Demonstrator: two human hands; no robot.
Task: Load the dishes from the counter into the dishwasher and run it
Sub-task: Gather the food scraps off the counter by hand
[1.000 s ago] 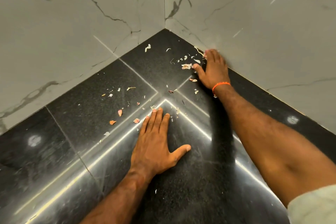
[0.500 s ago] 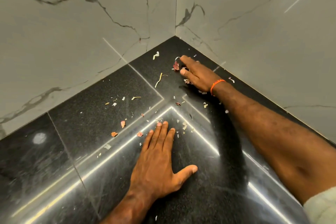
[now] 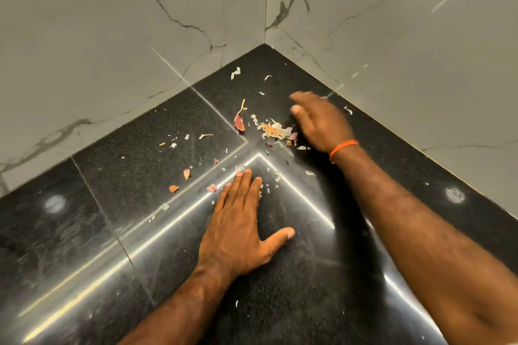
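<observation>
I look down at a corner of a black granite counter (image 3: 117, 176). Onion-skin scraps are strewn over it, with a small gathered pile (image 3: 276, 130) near the corner. My right hand (image 3: 319, 122), an orange thread on its wrist, lies edge-down just right of that pile, fingers straight and blurred by motion. My left hand (image 3: 241, 227) rests flat on the counter, palm down, fingers straight, thumb spread to the right. Neither hand holds anything. No dishes or dishwasher are in view.
Grey marble-patterned walls (image 3: 140, 36) meet at the corner behind the counter. Loose peel bits (image 3: 186, 173) lie left of my left hand, and a reddish peel strip (image 3: 239, 122) lies left of the pile. Bright light reflections streak the counter.
My right hand swept from the right wall toward the corner and then back toward me, dragging scraps into a pile. My left hand has stayed flat in place.
</observation>
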